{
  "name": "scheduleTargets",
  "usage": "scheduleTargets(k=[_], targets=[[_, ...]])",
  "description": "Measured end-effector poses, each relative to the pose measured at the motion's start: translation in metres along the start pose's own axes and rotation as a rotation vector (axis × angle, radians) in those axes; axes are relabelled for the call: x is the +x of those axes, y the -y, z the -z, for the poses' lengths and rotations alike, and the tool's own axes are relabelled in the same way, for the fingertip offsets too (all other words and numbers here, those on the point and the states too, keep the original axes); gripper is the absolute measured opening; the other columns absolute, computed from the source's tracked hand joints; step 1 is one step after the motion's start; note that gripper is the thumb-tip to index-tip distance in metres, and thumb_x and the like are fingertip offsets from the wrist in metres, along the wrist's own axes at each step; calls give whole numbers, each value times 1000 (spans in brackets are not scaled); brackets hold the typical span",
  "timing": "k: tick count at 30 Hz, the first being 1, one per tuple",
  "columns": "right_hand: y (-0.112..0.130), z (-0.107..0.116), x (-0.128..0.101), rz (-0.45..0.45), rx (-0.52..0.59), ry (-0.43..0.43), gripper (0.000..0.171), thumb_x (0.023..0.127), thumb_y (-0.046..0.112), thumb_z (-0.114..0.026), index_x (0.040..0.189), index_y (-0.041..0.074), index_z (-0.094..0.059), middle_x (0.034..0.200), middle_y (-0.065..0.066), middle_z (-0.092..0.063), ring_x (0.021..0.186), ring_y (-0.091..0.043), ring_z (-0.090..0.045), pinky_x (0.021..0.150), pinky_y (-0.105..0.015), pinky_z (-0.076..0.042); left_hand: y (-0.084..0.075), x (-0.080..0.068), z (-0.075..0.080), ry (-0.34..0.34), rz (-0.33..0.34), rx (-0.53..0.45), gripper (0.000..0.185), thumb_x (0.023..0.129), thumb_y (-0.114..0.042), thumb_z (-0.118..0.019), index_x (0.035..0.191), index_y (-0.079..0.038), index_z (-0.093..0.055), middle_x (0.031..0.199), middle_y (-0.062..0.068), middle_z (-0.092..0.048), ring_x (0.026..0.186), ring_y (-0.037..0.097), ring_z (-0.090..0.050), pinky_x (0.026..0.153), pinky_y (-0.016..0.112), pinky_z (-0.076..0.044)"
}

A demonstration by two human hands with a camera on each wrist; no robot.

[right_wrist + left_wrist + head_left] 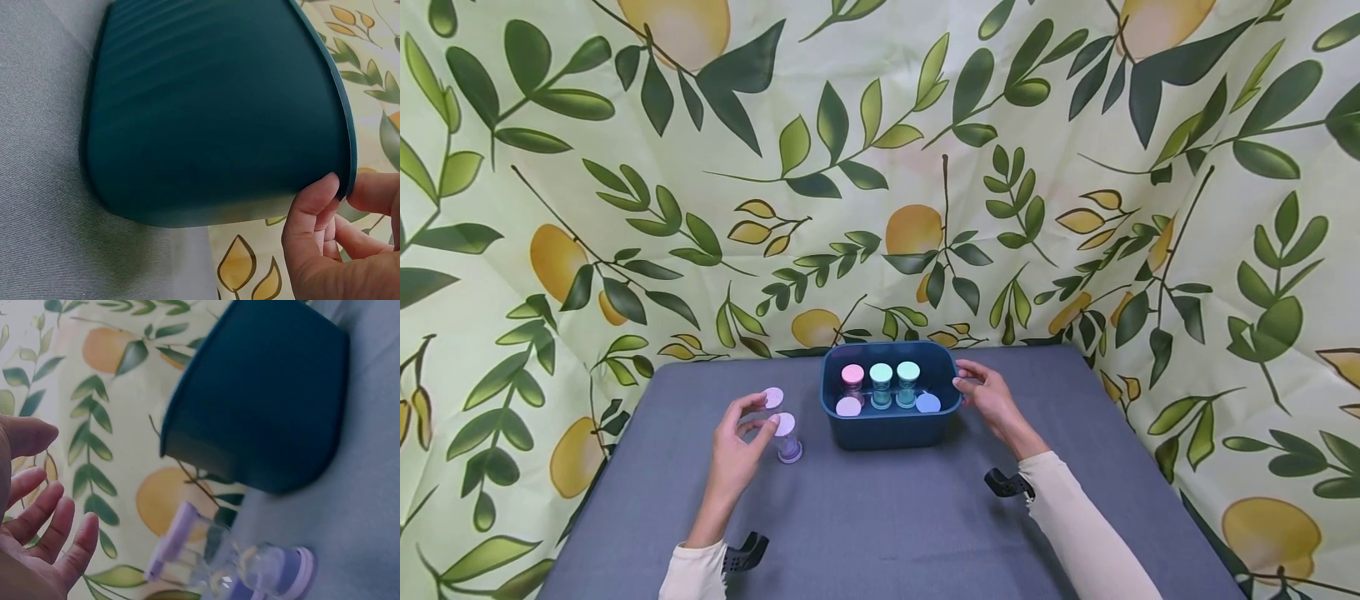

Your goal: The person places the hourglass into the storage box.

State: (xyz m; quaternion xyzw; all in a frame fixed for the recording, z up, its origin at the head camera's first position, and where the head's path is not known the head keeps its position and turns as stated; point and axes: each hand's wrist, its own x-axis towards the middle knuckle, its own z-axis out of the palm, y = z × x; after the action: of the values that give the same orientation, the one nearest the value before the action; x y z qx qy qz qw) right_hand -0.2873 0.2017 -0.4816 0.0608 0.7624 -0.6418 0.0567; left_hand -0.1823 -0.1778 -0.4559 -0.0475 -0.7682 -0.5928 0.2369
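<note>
**Left hand open beside purple sand timer, right hand on bin rim**

Left hand (pixel 737 446) is at left-centre of the grey counter (pixel 887 533), fingers (pixel 59 534) relaxed and spread, gripping nothing. In the left wrist view there is a clear gap between fingertips and timer. The purple sand timer (pixel 787 437) stands upright just right of that hand, long axis vertical, light cap on top and purple base on the counter. From the head view the thumb and forefinger look near the top cap; I cannot tell if they touch it. A second lilac timer (pixel 772 398) sits just beyond, partly hidden by the fingers.

Right hand (pixel 992 400) pinches the right rim of the dark teal bin (pixel 891 429); the right wrist view shows thumb and fingertips (pixel 312 206) curled over the edge. The bin stands at counter centre, just right of the purple timer and not touching it.

Inside the bin: pink-capped timer (pixel 852 379), two mint-capped timers (pixel 881 379) and (pixel 907 377), all upright, plus a lilac cap (pixel 848 407) and a blue cap (pixel 928 403) lower down.

The left hand is clearly the nearer one to the purple timer, which lies to its right and between it and the bin. Leaf-and-lemon cloth (pixel 880 167) backs the scene.
</note>
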Motion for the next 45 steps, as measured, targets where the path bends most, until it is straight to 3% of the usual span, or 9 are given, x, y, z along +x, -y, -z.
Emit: scheduleTargets(k=[5, 10, 16, 23, 30, 35, 40, 43, 45], targets=[[0, 0, 0, 1, 6, -3, 45, 98, 12, -58, 141, 7, -50, 124, -11, -50, 103, -29, -54, 74, -28, -55, 33, -2, 4, -10, 64, -16, 45, 83, 7, -71, 125, 9, -55, 120, 19, -57, 108, 2, -55, 84, 15, -52], [0, 0, 1, -4, -3, -8, 44, 98, 13, -58, 141, 9, -51, 125, -10, -49, 104, -32, -55, 76, -30, -55, 54, -4, 10, 22, 169, -31, 50, 84, 1, -73, 130, 4, -52, 126, 15, -56, 114, 2, -54, 91, 14, -50], [0, 0, 1, -4, -7, -12, 44, 98, 13, -58, 141, 9, -51, 124, -11, -50, 104, -33, -55, 76, -31, -55, 66, -7, 10, 68, 241, 0, 56, 84, 0, -73, 134, 3, -48, 135, 21, -54, 116, 1, -52, 97, 20, -50], [-1, 0, 3, -7, -5, -14, 44, 98, 13, -58, 141, 9, -51, 125, -11, -50, 106, -34, -54, 77, -30, -55, 77, -6, 2, 101, 258, 12, 58, 83, 0, -74, 134, 4, -48, 134, 23, -55, 121, 20, -54, 100, 36, -52], [-2, 1, 3, -7, -12, -10, 43, 98, 12, -58, 140, 8, -51, 121, -10, -50, 96, -26, -55, 84, -38, -55, 82, -6, -3, 160, 290, 38, 59, 84, -4, -74, 137, 0, -48, 136, 21, -53, 127, 32, -51, 102, 42, -50], [-1, 0, 3, -5, -12, -2, 43, 98, 11, -58, 141, 8, -51, 122, -10, -50, 100, -30, -54, 76, -29, -54, 86, -7, -3, 182, 304, 51, 59, 86, -7, -74, 138, -1, -47, 136, 21, -52, 128, 34, -50, 105, 49, -46], [-2, -1, 3, 3, -8, 3, 44, 98, 11, -57, 141, 8, -50, 123, -11, -49, 104, -34, -53, 74, -27, -53, 89, -7, -3, 177, 305, 60, 58, 85, -6, -75, 136, -1, -49, 133, 20, -56, 120, 24, -54, 100, 35, -51], [-3, 0, 3, 8, -9, 4, 44, 98, 11, -57, 141, 8, -50, 124, -11, -49, 102, -32, -54, 78, -33, -54, 92, -6, -5, 174, 315, 52, 57, 84, -6, -75, 135, -2, -51, 132, 19, -58, 115, 16, -54, 94, 19, -50], [-3, 0, 3, 8, -12, 4, 45, 98, 12, -58, 142, 8, -49, 124, -11, -49, 100, -29, -54, 81, -36, -54, 93, -5, -6, 175, 318, 47, 56, 85, -6, -75, 134, -1, -51, 131, 20, -59, 114, 14, -55, 93, 17, -50]])
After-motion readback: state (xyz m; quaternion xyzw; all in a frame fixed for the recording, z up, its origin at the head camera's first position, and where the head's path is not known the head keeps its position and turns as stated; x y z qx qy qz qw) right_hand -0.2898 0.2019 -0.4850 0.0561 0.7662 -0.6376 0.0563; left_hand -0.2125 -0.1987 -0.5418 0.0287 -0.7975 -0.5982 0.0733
